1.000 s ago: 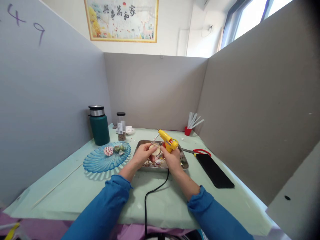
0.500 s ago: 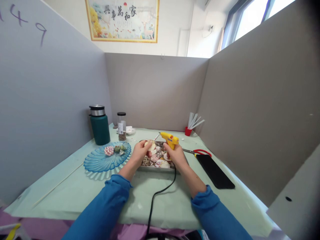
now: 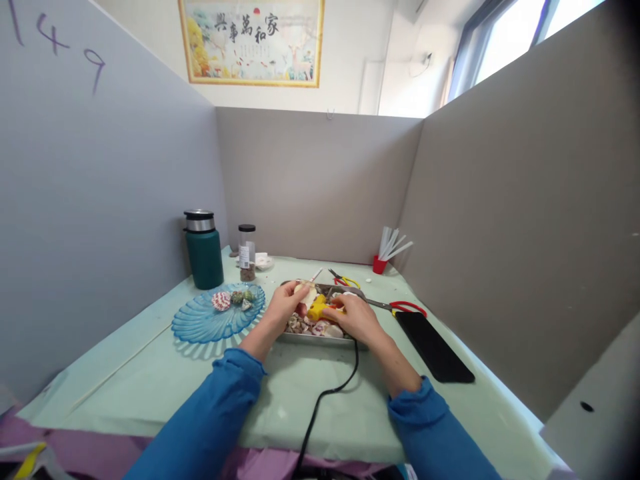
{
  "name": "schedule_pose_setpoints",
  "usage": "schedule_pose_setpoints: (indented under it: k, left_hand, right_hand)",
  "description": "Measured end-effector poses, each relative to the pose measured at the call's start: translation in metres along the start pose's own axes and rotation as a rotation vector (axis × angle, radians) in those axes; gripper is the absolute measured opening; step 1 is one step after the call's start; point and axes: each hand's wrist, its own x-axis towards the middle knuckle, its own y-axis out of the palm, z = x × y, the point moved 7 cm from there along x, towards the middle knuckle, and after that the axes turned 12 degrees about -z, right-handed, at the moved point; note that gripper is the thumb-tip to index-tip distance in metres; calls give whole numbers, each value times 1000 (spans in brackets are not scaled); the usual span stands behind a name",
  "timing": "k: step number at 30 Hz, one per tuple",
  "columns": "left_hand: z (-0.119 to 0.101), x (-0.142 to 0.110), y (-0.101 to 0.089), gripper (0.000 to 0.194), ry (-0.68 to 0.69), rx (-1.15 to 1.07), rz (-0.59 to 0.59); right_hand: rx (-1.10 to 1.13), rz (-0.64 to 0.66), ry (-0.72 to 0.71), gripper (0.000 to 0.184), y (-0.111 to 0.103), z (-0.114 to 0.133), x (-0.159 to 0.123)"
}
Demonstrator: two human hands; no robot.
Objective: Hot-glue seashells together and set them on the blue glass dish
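My left hand (image 3: 284,306) pinches a pale cream shell (image 3: 306,292) above the left part of a metal tray (image 3: 313,339). In my right hand (image 3: 357,316) is a yellow glue gun (image 3: 317,309), lying low over the tray, its body partly hidden by my fingers. A black cord (image 3: 320,398) runs from it towards the table's front edge. Several shells (image 3: 327,329) fill the tray beneath both hands. A thin white stick (image 3: 317,274) pokes up behind the left hand; where its lower end rests is hidden.
Left of the tray, a blue glass plate (image 3: 193,323) bears several shells, with a green bottle (image 3: 205,257) and a clear jar (image 3: 247,257) behind. To the right lie red-handled scissors (image 3: 407,307) and a black phone-like slab (image 3: 435,347). Yellow-red pliers (image 3: 345,279) and a red cup (image 3: 379,265) of glue sticks are farther back.
My right hand has lowered and turned the glue gun from upright to lying low over the tray. The pliers behind now show. My left hand keeps the shell; the view has shifted slightly.
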Motion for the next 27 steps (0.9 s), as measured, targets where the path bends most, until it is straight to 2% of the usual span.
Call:
schedule_pose_setpoints:
  k: [4,8,12,19,23,27]
  left_hand:
    - [0,-4,7,33,1,25,77]
    - [0,-8,13,33,10,41,145]
    - [2,-9,14,34,-10,24,155]
    - [2,-8,14,42,-45,-21,146]
    - [-1,-6,10,38,-47,-71,93]
    - [-1,-7,7,35,-104,-147,49]
  right_hand:
    - [236,-242,2,31,-18,9,2]
    - [572,-281,64,25,-17,19,-1]
    - [702,-303,116,23,-12,21,-4]
    - [729,-338,133,23,-13,18,-6]
    - [699,-362,139,22,-16,19,-7]
    - [672,-383,112,21,-18,21,-8]
